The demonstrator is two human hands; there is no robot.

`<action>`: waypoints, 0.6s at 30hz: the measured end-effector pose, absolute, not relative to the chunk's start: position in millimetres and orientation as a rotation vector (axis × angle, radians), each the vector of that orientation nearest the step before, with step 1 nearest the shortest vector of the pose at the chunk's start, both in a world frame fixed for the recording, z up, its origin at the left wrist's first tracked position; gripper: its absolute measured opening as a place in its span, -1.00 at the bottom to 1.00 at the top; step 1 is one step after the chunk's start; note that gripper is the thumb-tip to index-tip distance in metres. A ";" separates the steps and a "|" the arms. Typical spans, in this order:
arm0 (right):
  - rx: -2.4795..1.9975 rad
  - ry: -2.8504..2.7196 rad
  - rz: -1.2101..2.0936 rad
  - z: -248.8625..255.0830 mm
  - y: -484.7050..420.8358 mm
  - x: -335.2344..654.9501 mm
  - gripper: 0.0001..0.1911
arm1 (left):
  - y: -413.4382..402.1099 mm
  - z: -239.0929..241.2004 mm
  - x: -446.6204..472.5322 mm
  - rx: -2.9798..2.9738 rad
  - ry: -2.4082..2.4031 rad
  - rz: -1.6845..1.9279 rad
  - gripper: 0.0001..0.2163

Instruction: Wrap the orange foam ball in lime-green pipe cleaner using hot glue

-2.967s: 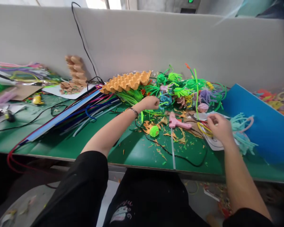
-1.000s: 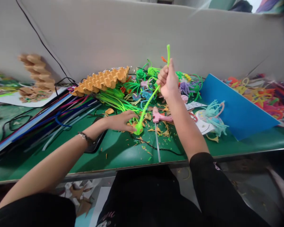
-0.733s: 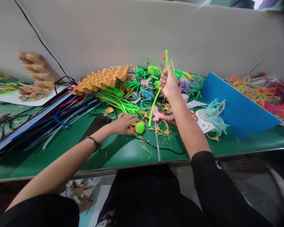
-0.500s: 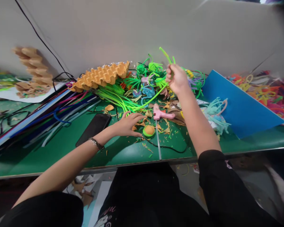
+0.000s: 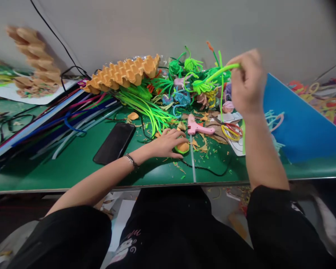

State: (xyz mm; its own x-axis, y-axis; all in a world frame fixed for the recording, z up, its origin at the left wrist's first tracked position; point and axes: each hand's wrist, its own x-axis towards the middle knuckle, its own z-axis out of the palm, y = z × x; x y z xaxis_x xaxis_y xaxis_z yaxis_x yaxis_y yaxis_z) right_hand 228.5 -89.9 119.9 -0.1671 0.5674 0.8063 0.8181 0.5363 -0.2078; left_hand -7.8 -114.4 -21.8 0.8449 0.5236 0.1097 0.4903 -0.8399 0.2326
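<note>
My right hand (image 5: 248, 84), slightly blurred, is raised over the right part of the bench, its fingers closed on light green pipe cleaners (image 5: 225, 70). One strand points left from the fist and another hangs below it, by the forearm. My left hand (image 5: 168, 144) is low over the bench, palm down, fingers apart and curved about a small orange-brown cup (image 5: 183, 147) with a green rim. The fingertips are at its left edge; firm contact cannot be made out. Just beyond it lies a pink glue gun (image 5: 198, 127) with a clear glue stick (image 5: 193, 164).
An egg tray (image 5: 123, 76) leans over bundled green pipe cleaners (image 5: 154, 112). Behind are fuzzy green figures (image 5: 192, 64). A black phone (image 5: 114, 142) lies left, yellow-handled scissors (image 5: 231, 132) right, near a blue board (image 5: 302, 123). Scraps and a black cord (image 5: 210, 172) litter the green bench (image 5: 72, 164).
My right hand has moved right, drawing the green pipe cleaners away from the pile. My left hand has come closer around the small cup. The view has shifted slightly.
</note>
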 end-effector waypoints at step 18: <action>-1.255 -1.965 0.092 7.7 -98.7 222.9 -0.80 | -122.6 -18.4 -13.8 2.169 0.918 1.048 -0.64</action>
